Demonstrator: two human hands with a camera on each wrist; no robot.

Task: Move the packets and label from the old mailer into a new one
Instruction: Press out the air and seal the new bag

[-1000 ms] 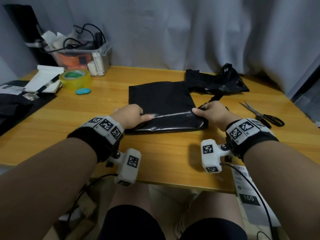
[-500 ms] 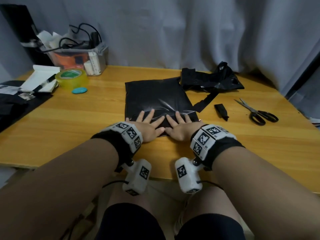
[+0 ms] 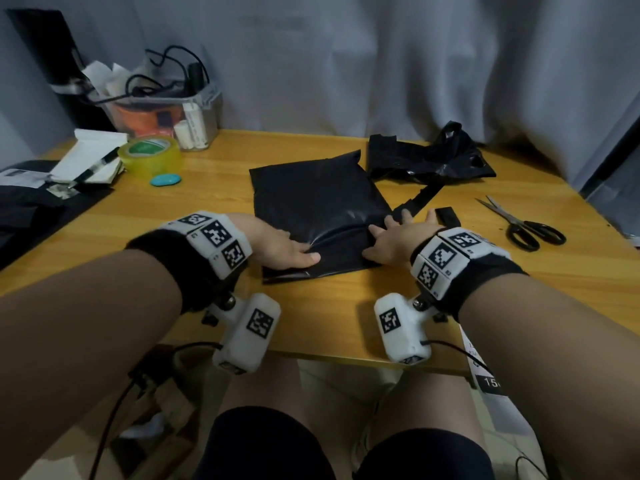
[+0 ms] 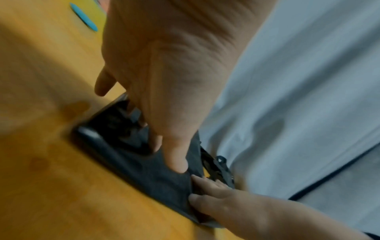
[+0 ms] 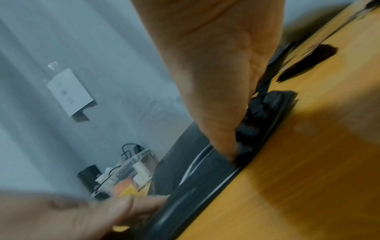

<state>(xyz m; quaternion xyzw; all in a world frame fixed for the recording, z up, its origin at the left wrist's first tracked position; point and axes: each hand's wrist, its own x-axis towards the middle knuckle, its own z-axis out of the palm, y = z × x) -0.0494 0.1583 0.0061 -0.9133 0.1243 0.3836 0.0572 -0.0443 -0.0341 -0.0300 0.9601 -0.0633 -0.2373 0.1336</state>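
A flat black mailer [image 3: 318, 202] lies in the middle of the wooden table [image 3: 339, 327]. My left hand [image 3: 287, 249] presses its near left part with straight fingers. My right hand [image 3: 393, 233] presses its near right edge, fingers spread. A shiny crease runs between them. The left wrist view shows the left hand [image 4: 164, 146] flat on the mailer [image 4: 127, 162]; the right wrist view shows the right hand [image 5: 222, 138] down on the mailer [image 5: 205, 175]. The crumpled old mailer [image 3: 433, 161] sits at the back right. A white printed label [image 3: 485, 372] hangs below the table's front right edge.
A black strip [image 3: 419, 199] and a small black piece [image 3: 447, 216] lie right of the mailer, scissors [image 3: 523, 223] farther right. At the back left stand a clear bin [image 3: 162, 112], a tape roll [image 3: 149, 154], a blue oval [image 3: 165, 180] and a notebook with a pen [image 3: 90, 161].
Both hands let go of the mailer's near corners, pressed flat side by side at its near middle, and have now slid apart toward its left and right edges.
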